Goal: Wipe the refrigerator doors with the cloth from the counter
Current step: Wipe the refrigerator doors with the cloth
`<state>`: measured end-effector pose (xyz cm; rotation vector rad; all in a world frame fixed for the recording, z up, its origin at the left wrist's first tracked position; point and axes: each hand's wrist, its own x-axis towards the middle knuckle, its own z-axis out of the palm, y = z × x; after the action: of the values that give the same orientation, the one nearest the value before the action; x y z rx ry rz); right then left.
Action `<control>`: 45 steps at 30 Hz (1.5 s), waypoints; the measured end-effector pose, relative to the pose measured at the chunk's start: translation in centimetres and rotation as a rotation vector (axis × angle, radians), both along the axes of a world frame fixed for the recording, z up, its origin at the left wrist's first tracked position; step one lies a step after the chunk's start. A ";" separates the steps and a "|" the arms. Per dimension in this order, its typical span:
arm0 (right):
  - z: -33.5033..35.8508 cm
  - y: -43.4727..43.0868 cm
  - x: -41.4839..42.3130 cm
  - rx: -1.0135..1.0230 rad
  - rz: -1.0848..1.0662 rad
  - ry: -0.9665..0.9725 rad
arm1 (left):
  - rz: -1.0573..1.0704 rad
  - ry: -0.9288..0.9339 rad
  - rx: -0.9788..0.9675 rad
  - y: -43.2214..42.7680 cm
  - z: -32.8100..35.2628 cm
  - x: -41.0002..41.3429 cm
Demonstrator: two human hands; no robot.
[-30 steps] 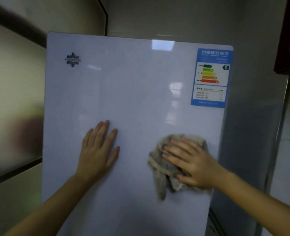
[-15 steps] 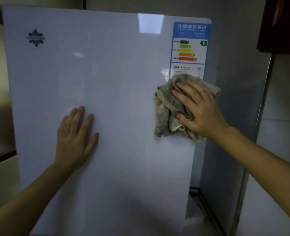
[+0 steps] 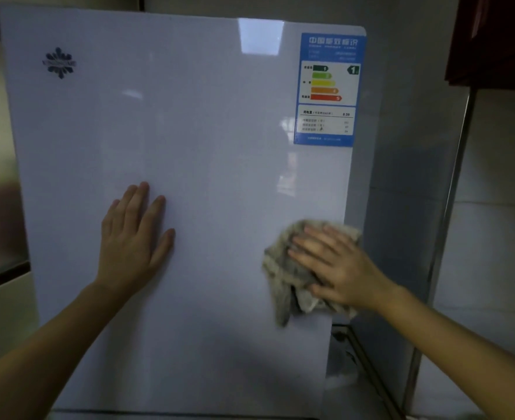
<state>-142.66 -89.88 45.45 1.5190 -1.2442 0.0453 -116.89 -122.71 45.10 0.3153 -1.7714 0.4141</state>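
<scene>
We press one cloth (image 3: 283, 277) flat against the refrigerator door (image 3: 207, 165) under our right hand (image 3: 338, 268), fingers spread over it, near the door's right edge, its loose end hanging below the palm. Our left hand (image 3: 132, 234) lies open and flat on the door, left of centre. One energy label (image 3: 328, 89) sits at the top right corner, one logo (image 3: 59, 62) top left. Grey walls surround the glossy white door.
</scene>
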 end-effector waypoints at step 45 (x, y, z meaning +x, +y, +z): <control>-5.1 -18.1 13.1 -0.020 0.059 -0.087 | -0.085 -0.010 0.074 -13.8 -6.3 9.8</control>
<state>-129.55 -107.97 40.35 1.5501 -1.2631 0.1635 -107.05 -136.49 38.78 0.2896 -1.8059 0.2908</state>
